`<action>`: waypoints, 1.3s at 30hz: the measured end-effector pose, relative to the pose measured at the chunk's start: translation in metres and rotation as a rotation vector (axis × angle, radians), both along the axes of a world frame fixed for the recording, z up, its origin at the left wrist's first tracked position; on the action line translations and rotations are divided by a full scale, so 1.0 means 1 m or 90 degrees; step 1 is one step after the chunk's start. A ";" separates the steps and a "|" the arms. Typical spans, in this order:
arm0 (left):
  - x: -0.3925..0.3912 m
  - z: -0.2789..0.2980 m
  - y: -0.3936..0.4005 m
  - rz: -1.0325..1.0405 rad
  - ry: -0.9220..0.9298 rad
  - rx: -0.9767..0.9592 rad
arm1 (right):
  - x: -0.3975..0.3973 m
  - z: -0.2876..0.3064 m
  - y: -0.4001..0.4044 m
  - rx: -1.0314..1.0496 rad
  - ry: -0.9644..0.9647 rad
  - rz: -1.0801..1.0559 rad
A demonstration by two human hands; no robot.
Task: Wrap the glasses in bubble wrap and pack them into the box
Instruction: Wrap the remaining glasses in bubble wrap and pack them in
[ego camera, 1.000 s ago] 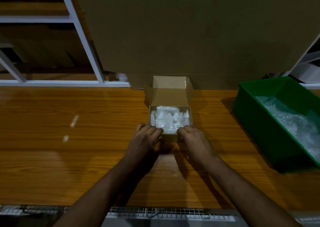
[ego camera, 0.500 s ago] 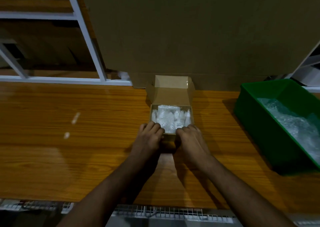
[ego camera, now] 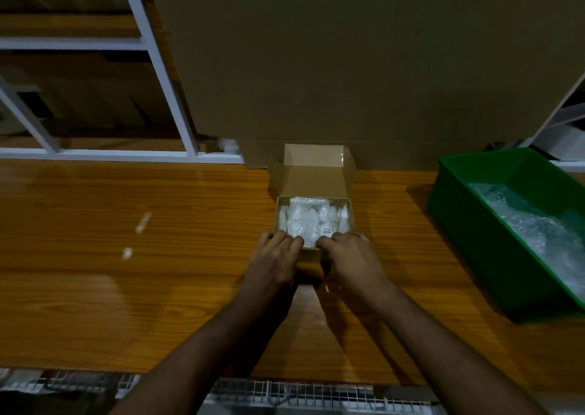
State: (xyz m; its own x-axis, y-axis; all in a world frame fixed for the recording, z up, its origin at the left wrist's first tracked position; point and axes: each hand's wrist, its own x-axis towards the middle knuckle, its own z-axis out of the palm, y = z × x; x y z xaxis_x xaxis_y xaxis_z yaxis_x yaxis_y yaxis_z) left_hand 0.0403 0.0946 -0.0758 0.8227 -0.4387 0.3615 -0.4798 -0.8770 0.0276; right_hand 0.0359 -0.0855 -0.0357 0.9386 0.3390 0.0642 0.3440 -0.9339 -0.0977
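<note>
At box (ego camera: 315,255) near edge: both hands' fingers (ego camera: 292,240) curled over bubble-wrapped bundle (ego camera: 311,220).

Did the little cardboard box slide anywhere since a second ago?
No. The cardboard box keeps its open lid against the big brown board behind it, same as before; only the camera shifted slightly.

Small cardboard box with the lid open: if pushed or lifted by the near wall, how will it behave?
The box probably slides easily on the smooth wooden table. Its thin walls likely flex under the hands. The bubble-wrapped bundle fills it, so the contents likely won't shift much. The upright lid could flop.
</note>
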 end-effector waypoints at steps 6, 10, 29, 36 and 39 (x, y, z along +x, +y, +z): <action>-0.008 -0.002 -0.006 0.036 -0.018 -0.024 | 0.000 -0.005 0.003 -0.024 0.019 -0.009; -0.007 -0.001 -0.008 0.016 -0.015 -0.037 | 0.002 -0.014 0.003 -0.003 0.009 -0.013; 0.012 0.014 0.003 0.078 0.126 -0.036 | 0.009 -0.015 -0.021 0.077 -0.067 -0.038; 0.066 0.030 0.005 0.036 0.257 0.064 | 0.056 0.004 -0.032 0.046 0.069 0.023; 0.080 0.030 0.005 0.039 0.307 0.116 | 0.067 0.000 -0.031 0.030 0.155 0.032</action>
